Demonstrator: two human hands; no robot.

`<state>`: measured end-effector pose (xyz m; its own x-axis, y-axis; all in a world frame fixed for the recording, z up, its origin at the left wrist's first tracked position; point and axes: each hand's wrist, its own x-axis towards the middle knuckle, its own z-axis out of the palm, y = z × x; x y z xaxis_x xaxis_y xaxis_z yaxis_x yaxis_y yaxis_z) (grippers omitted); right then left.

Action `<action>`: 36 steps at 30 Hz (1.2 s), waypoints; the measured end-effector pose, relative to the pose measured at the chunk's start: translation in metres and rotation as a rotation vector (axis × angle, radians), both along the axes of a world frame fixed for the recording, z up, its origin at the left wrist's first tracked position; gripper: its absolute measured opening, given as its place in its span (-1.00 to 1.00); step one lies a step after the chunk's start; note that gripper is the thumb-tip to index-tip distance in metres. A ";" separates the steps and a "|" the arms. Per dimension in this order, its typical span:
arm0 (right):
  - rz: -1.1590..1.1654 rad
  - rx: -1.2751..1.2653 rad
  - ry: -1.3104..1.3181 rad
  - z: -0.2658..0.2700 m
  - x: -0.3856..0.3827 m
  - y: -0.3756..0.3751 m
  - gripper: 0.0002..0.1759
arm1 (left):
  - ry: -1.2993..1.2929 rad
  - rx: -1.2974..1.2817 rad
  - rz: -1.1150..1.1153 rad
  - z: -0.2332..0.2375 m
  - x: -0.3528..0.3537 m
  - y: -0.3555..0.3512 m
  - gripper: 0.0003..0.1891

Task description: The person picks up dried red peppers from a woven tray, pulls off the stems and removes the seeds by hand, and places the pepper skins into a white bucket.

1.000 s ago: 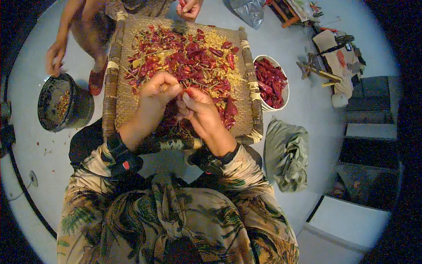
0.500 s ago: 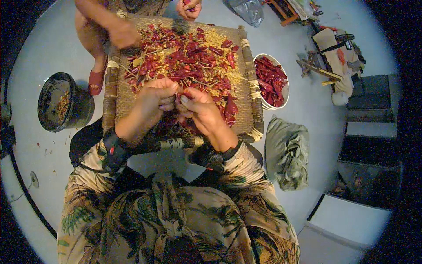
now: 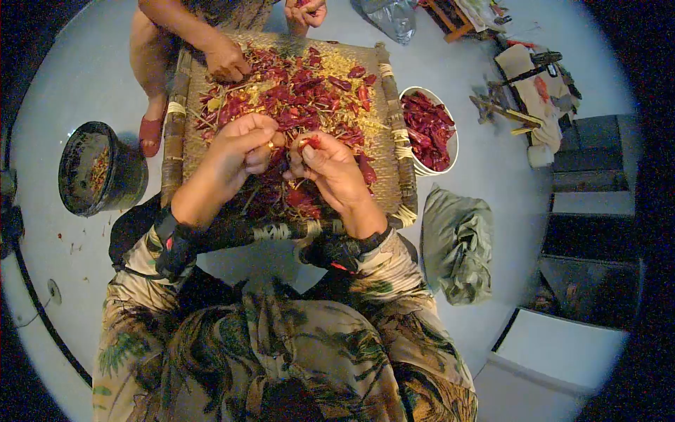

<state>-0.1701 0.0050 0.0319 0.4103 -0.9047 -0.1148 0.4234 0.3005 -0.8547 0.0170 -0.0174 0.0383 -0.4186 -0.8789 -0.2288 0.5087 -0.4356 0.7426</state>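
Dried red chili peppers [image 3: 302, 88] and yellow seeds [image 3: 337, 63] lie spread over a woven tray [image 3: 193, 151] with a wooden frame. My left hand [image 3: 242, 151] is above the near part of it, thumb and finger pinched on a small yellowish bit. Close by on the right, my right hand [image 3: 327, 169] is closed around a red chili piece [image 3: 311, 142], which shows between thumb and fingers. A small gap separates the two hands. More peppers lie beneath them, partly hidden by my hands.
Across the tray, another person's hand [image 3: 226, 60] touches the peppers; their other hand [image 3: 306, 13] holds something red. A white bucket of red peppers [image 3: 427, 130] stands right. A black bucket [image 3: 133, 172] stands left. A green sack [image 3: 457, 246] lies at lower right.
My hands have moved slightly apart, and the yellowish bit now shows at my left fingertips. The other person's hand has moved right and down onto the peppers.
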 end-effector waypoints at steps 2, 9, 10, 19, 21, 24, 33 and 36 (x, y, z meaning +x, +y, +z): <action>0.008 -0.006 0.011 0.003 0.001 0.000 -0.74 | 0.009 -0.040 -0.050 -0.002 0.003 -0.001 -0.91; -0.059 -0.090 0.226 -0.002 0.000 -0.002 -0.77 | -0.427 -0.396 0.010 0.007 -0.003 0.008 -0.91; -0.070 -0.120 0.298 0.000 0.001 -0.002 -0.78 | -0.390 -0.367 0.014 0.008 -0.004 0.011 -0.91; -0.233 -0.675 0.764 0.006 0.007 0.000 -0.82 | -0.489 -0.445 0.016 -0.001 -0.004 0.014 -0.92; -0.246 -0.786 0.853 0.007 0.007 0.000 -0.80 | -0.480 -0.436 0.006 -0.006 -0.004 0.013 -0.93; -0.290 -0.853 0.916 0.005 0.008 0.002 -0.79 | -0.509 -0.489 0.023 -0.011 -0.005 0.012 -0.94; -0.352 -0.873 1.119 0.006 0.016 0.012 -0.84 | -0.653 -0.574 0.088 -0.015 -0.009 0.015 -0.93; -0.386 -0.847 1.144 -0.002 0.019 0.014 -0.84 | -0.680 -0.620 0.120 -0.017 -0.010 0.016 -0.93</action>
<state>-0.1514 0.0187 0.0295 0.1858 -0.8957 0.4040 -0.6519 -0.4200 -0.6314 0.0074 -0.0016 0.0210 -0.2650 -0.9549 0.1340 -0.1054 0.1669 0.9803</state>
